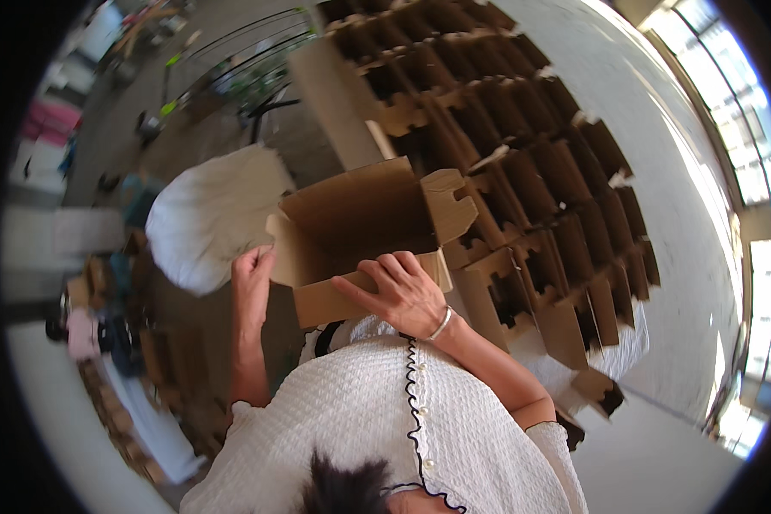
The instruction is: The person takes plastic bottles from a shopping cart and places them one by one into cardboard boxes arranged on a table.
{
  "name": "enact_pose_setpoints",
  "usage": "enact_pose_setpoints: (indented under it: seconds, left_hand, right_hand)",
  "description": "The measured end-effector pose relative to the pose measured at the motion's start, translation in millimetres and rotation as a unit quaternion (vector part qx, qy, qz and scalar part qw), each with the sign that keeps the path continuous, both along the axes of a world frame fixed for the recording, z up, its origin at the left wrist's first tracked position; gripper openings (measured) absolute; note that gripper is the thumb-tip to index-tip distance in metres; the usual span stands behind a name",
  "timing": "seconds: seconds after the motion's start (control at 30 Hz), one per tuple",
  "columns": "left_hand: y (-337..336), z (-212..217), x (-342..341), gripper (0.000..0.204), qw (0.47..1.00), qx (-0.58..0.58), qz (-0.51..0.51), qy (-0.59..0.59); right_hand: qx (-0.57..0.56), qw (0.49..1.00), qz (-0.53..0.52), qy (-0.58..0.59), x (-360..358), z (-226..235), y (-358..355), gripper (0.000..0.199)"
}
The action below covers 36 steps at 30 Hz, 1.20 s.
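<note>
I hold a small brown cardboard box [360, 218] in front of my chest, its opening facing me and its flaps spread. My left hand [253, 276] pinches the box's left flap at its edge. My right hand [400, 295], with a silver bangle on the wrist, lies over the near bottom flap with the fingers curled on it. My white knitted top with pearl buttons fills the lower middle of the view.
A tall stack of assembled brown cardboard boxes [531, 163] with tabbed flaps rises behind and right of the box. A big white sack [210, 214] sits to the left. Flattened cardboard [158, 368] lies at lower left, and bright windows [745, 128] run along the right.
</note>
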<state>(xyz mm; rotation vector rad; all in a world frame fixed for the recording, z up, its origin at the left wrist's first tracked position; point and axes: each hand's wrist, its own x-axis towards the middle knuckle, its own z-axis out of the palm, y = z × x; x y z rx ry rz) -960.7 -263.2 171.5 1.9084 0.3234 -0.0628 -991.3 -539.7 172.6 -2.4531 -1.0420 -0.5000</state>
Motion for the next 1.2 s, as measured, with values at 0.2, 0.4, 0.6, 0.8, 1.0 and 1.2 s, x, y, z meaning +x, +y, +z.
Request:
enact_pose_setpoints:
  seconds: [0.2,0.4,0.6,0.8,1.0,1.2]
  left_hand:
    - [87.5,-54.1,-60.4,0.016,0.93,-0.236,0.243,0.142]
    - [109.9,-96.2,-6.1,0.018,0.925,-0.313,0.205,0.068]
    - [133.7,-63.8,89.7,0.01,0.949,-0.279,0.144,-0.009]
    - [158.2,-42.1,148.7,0.011,0.932,-0.357,-0.038,0.049]
    - [136.6,-64.9,183.1,0.011,0.82,-0.538,-0.16,0.112]
    - [136.8,-71.3,231.9,0.011,0.8,-0.57,-0.139,0.123]
  right_hand:
    - [0.024,0.989,0.119,0.081,0.4,-31.6,65.3,0.057]
    - [0.157,0.949,-0.018,0.274,20.0,-59.1,69.6,0.052]
    - [0.257,0.892,-0.285,0.238,96.8,-78.5,99.8,0.048]
    - [0.238,0.868,-0.373,0.224,165.3,-134.3,134.0,0.069]
    - [0.369,0.754,-0.442,0.315,167.1,-112.4,110.9,0.028]
    - [0.147,0.797,-0.409,0.418,165.3,-61.6,70.9,0.025]
